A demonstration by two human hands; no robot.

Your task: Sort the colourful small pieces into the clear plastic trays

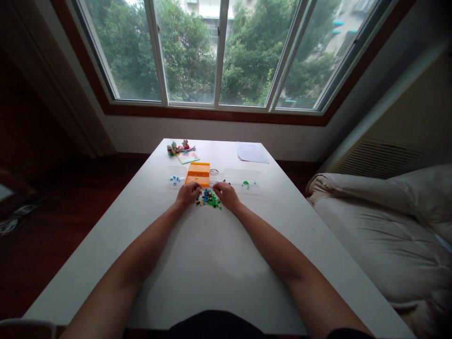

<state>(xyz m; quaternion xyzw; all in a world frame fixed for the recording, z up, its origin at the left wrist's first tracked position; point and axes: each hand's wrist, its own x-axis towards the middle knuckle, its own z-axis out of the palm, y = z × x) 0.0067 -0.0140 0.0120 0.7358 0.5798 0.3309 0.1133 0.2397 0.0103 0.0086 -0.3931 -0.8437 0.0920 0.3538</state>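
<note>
A small heap of blue, green, black and yellow pieces, like tiny building bricks, lies on the white table between my hands. My left hand is at the heap's left edge, its fingers curled together. On the other side, my right hand has its fingers bent and pinched toward the heap. Whatever either hand holds is too small to make out. Just beyond stands an open orange box with a few bits in it. Blue pieces lie in a clear tray at left, green pieces in another at right.
Small colourful figures and a picture card occupy the table's far left corner. White paper sheets lie at the far right. A padded beige sofa runs along the right side, and a window is ahead.
</note>
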